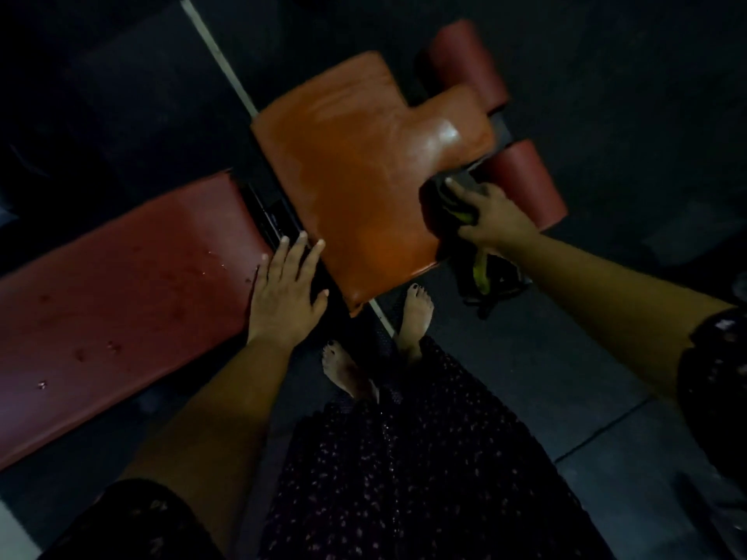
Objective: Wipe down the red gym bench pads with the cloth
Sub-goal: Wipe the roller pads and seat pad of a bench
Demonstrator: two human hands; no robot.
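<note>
Nearest to us, on the dark rubber-tiled floor (525, 377), we are standing with bare feet (416, 313) showing under a dark speckled dress (404, 478). Just beyond, we are resting our left hand (285, 284) flat, fingers straight and fanned, on the end of the long, dull-red vinyl back pad (121, 297), with the fingertips reaching over the gap toward the near edge of the brighter orange-red, T-shaped vinyl seat pad (355, 167). The back pad is carrying scattered specks and scuffs, while the seat pad is showing a glossy, streaky sheen, so we are judging it partly wiped. Further out, at the seat pad's right-hand notch, we are gripping a dark, limp cloth (444, 202) with a yellow-green stripe in our right hand (491, 220), fingers curled round the bunched middle while a loose tail is hanging below the pad's edge. The cloth is looking light and floppy, so we are judging that a bunched handful in the palm is the place to hold it, pressing the wad flat to the vinyl; the padding will likely give a little, and the damp-looking surface may be slick. Farthest away, two dark-red cylindrical roller pads (521, 183) are sitting beside and beyond the right hand, apparently not yet reached.
</note>
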